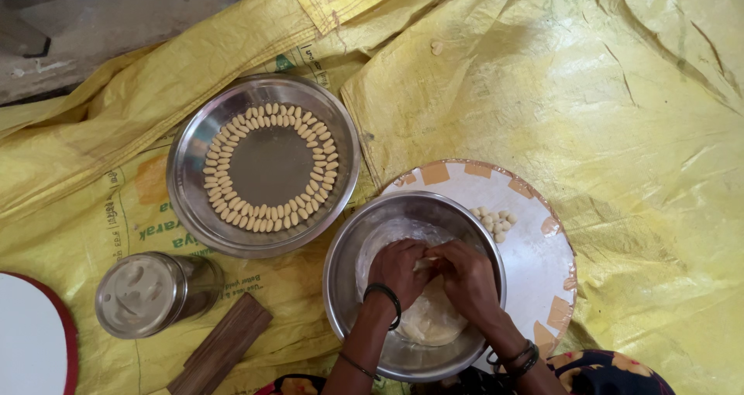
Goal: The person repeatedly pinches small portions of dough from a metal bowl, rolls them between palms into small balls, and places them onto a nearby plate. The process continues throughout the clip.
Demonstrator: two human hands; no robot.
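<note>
Both grips are closed together on a small bit of dough [425,265], pinched between the fingertips of the left hand [397,271] and the right hand [467,279] above a steel bowl [341,275]. The two hands are touching at the fingertips, and the rest of the dough mass [430,321] is seen lying in the bottom of the bowl, just beneath them. Dark bangles are worn on both wrists.

The bowl is set on a round white board [527,263] with orange patches at its rim. A few small dough pieces [494,221] are heaped on the board, just beside the bowl's far edge. To the left, a steel plate [194,155] is laid out with many small dough pieces [267,220] arranged in a ring of two rows. Nearer, a lidded steel jar [143,294] is lying beside a wooden block [221,348]. Everything is spread on yellow sacking [604,116], on which one stray dough piece [437,48] is seen well apart. A white, red-edged disc [31,341] is cut off at the left border.
</note>
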